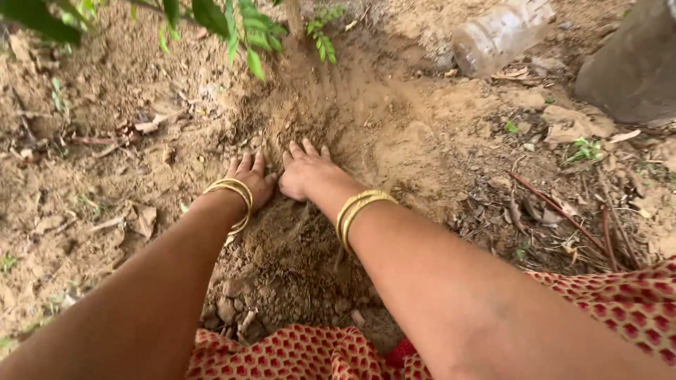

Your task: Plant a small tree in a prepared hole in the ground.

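Soil (310,232), loose and brown, lies under both hands in the head view, heaped into a low mound at the foot of a small plant (243,32) whose green leaves hang just beyond the fingertips. The left hand (250,179) lies palm down on the mound, fingers close together and flat, not clamped on anything; its fingertips point toward the stem. The right hand (306,176) lies just beside it, thumbs nearly touching, fingers slightly spread and sunk a little into the earth, so the tips are partly hidden. Placed flat like this, the palms look to be pressing or drawing the soil, since the ground ahead of the fingers shows smooth raked streaks. Gold bangles (359,211) sit on each wrist, behind the fingers. Past the right fingertips and well apart lies a clear plastic bottle (500,32) on its side, and further right a grey trunk (634,63). Dry leaves (144,218) and twigs scatter to the left of the left fingers. Red patterned cloth (296,355) covers the knees, nearest the viewer.
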